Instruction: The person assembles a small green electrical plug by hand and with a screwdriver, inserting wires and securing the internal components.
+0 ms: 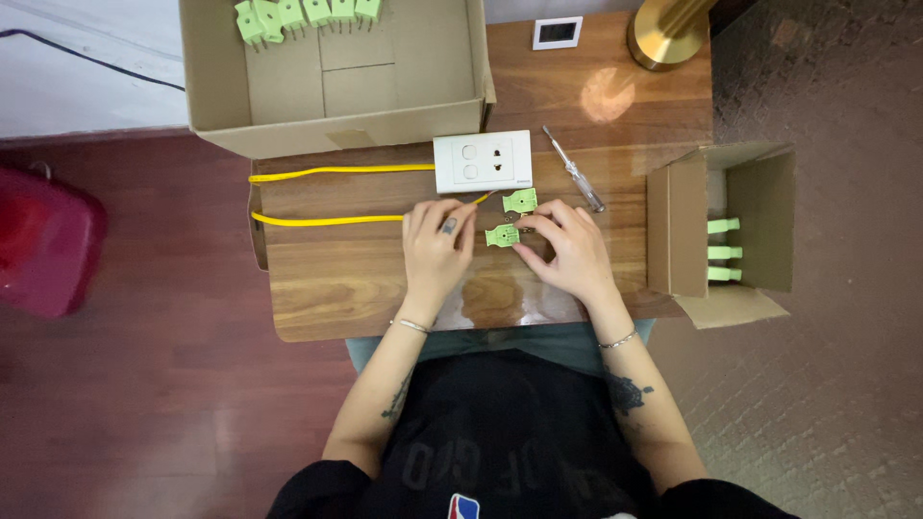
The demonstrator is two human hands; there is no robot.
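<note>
— Where are the hands?

— Both sit at the middle of the frame on the wooden worktop. The left hand lies palm down, its fingers curled near the end of a yellow cable. The right hand is just beside it, its fingertips pinched on a small green plug half.

— Is the left hand gripping that piece too?

— Its fingertips reach right up to it, but I cannot tell whether they close on it or on the cable end.

— Anything else close by?

— A second green plug half lies just above the first, below a white socket plate. A screwdriver with a clear handle lies slanted to the right of the plate. The yellow cable loops out to the worktop's left edge and back toward the plate.

— And further out?

— A large open cardboard box at the top of the frame holds a row of green plugs along its far side. A smaller box at the right holds three more green pieces. A brass lamp base and a small white device stand at the upper right — a red container sits on the floor at the left.
</note>
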